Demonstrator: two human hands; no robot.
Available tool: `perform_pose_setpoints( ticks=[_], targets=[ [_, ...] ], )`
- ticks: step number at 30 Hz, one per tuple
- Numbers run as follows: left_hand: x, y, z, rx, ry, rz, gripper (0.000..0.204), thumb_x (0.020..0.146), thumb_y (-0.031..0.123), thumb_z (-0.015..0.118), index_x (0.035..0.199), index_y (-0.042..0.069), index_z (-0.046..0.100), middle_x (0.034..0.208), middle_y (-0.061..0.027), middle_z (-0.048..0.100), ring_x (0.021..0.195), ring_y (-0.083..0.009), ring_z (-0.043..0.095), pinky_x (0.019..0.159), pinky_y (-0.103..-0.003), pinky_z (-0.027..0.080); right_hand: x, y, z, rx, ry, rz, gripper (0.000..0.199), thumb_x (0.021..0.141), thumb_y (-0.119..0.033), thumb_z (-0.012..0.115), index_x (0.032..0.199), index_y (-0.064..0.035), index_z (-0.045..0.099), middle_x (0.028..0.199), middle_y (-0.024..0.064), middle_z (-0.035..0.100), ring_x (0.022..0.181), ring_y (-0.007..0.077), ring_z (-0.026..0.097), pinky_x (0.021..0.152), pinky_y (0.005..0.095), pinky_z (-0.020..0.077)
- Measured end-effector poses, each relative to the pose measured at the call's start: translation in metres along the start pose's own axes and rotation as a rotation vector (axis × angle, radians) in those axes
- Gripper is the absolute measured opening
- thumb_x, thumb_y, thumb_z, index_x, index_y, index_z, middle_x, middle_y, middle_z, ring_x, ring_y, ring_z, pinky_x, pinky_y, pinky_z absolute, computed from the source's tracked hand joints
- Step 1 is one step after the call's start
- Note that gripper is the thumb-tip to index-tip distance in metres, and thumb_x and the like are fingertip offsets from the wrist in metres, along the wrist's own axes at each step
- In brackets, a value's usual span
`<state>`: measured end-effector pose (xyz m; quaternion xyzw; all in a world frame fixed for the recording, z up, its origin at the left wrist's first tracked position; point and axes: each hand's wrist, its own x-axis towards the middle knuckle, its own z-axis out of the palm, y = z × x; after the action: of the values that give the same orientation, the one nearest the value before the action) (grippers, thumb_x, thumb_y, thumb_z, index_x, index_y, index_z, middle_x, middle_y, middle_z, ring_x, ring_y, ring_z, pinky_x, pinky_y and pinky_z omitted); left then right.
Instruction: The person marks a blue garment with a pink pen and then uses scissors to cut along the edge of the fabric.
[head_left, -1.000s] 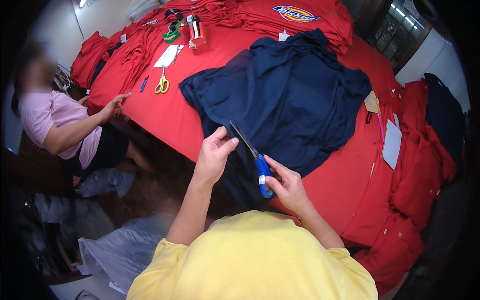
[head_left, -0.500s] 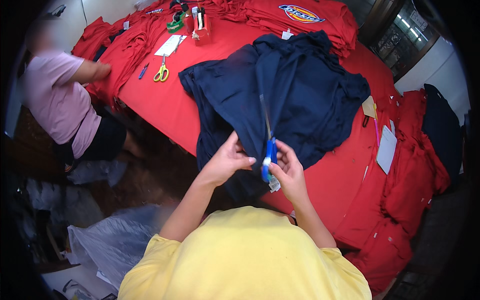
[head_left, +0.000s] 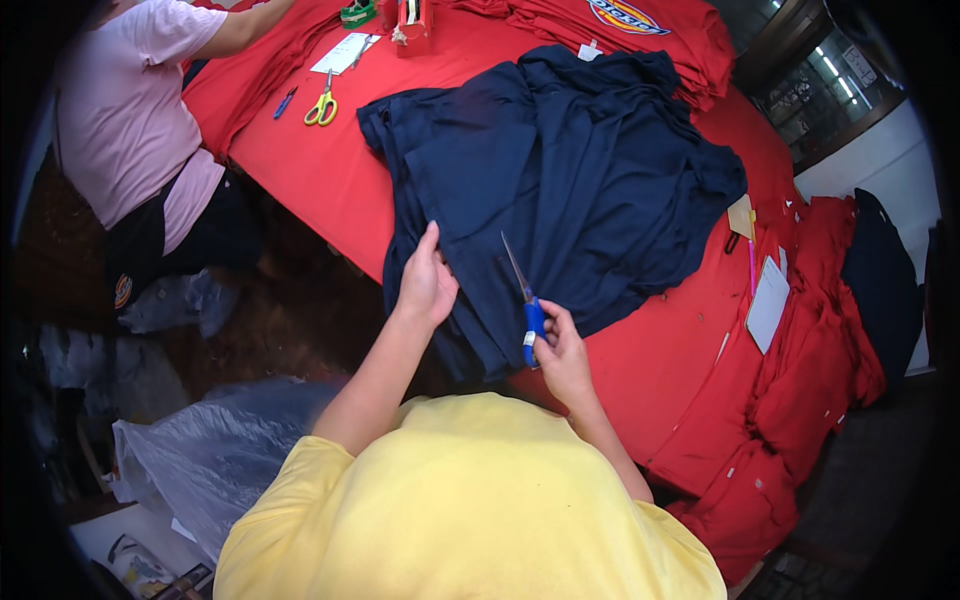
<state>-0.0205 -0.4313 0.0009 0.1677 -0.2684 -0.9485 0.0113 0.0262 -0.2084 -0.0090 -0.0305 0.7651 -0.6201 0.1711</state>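
Navy blue garments [head_left: 620, 190] lie spread and rumpled over the table in front of me. My right hand [head_left: 563, 350] grips a pair of blue-handled scissors [head_left: 531, 325] near the cloth's close edge, their slim blades together and pointing away from me. A little to the left, my left hand [head_left: 428, 285] rests at the navy cloth's left edge with its fingers stretched out and pressed against the fabric. Part of its thumb side faces the scissors.
Yellow-handled scissors [head_left: 321, 109], a blue snipper [head_left: 285, 103] and a white paper [head_left: 345, 53] lie on the red-covered table [head_left: 310, 190]. Red garments [head_left: 810, 300] are heaped at right, beside a white card [head_left: 767, 305]. A co-worker in pink [head_left: 140, 120] stands at left; a plastic bag [head_left: 215, 455] lies below.
My left hand has moved left, away from the scissors, and straightened its fingers. The scissors have come down slightly toward me. A white tag near them has gone from view. The co-worker's arm reaches farther.
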Motion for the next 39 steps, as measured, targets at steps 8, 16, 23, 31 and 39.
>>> perform_pose_setpoints(
  ticks=[8, 16, 23, 31, 39],
  targets=[
    [0.004, 0.022, -0.004, 0.258, -0.051, 0.029, 0.025, 0.095, 0.012, 0.053, 0.118, 0.003, 0.057, 0.115, -0.0072, 0.062, 0.109, -0.0185, 0.057, 0.095, -0.038, 0.045, 0.003, -0.058, -0.002, -0.328, 0.009, -0.424, 0.054, 0.081, -0.009, 0.072, 0.130, 0.0009, 0.051, 0.097, 0.0136, 0.062, 0.073, 0.0156, 0.066, 0.066, 0.0273, 0.0542],
    [-0.011, 0.031, 0.014, 0.347, -0.022, 0.085, 0.018, 0.092, 0.004, 0.058, 0.109, 0.002, 0.061, 0.100, -0.0053, 0.066, 0.089, -0.0134, 0.063, 0.081, -0.029, 0.050, 0.007, -0.054, 0.014, -0.512, -0.016, -0.487, 0.052, 0.086, -0.006, 0.066, 0.133, 0.0013, 0.048, 0.090, 0.0155, 0.060, 0.069, 0.0255, 0.064, 0.064, 0.0357, 0.0524],
    [-0.015, 0.031, 0.022, 0.345, -0.032, 0.093, 0.015, 0.091, 0.004, 0.060, 0.106, 0.001, 0.062, 0.095, -0.0046, 0.066, 0.087, -0.0133, 0.064, 0.080, -0.029, 0.051, 0.008, -0.050, 0.014, -0.351, -0.048, -0.408, 0.046, 0.089, -0.001, 0.059, 0.133, 0.0023, 0.048, 0.091, 0.0175, 0.062, 0.069, 0.0232, 0.064, 0.067, 0.0333, 0.0514],
    [-0.010, 0.029, 0.036, 0.532, -0.076, 0.270, 0.068, 0.079, -0.005, 0.068, 0.138, 0.000, 0.033, 0.095, -0.0056, 0.062, 0.087, -0.0130, 0.062, 0.076, -0.028, 0.051, 0.005, -0.032, 0.005, 0.165, -0.011, -0.177, 0.050, 0.090, 0.004, 0.055, 0.138, -0.0002, 0.044, 0.099, 0.0109, 0.060, 0.078, 0.0137, 0.063, 0.073, 0.0271, 0.0520],
    [0.137, 0.266, 0.045, 0.809, 0.018, 0.675, 0.042, 0.087, 0.003, 0.064, 0.127, -0.005, 0.054, 0.107, -0.0130, 0.066, 0.095, -0.0176, 0.063, 0.089, -0.030, 0.049, -0.005, -0.052, -0.026, 0.297, 0.102, -0.209, 0.062, 0.086, 0.012, 0.048, 0.144, 0.0001, 0.030, 0.105, 0.0111, 0.053, 0.098, 0.0217, 0.064, 0.087, 0.0316, 0.0538]
  ],
)
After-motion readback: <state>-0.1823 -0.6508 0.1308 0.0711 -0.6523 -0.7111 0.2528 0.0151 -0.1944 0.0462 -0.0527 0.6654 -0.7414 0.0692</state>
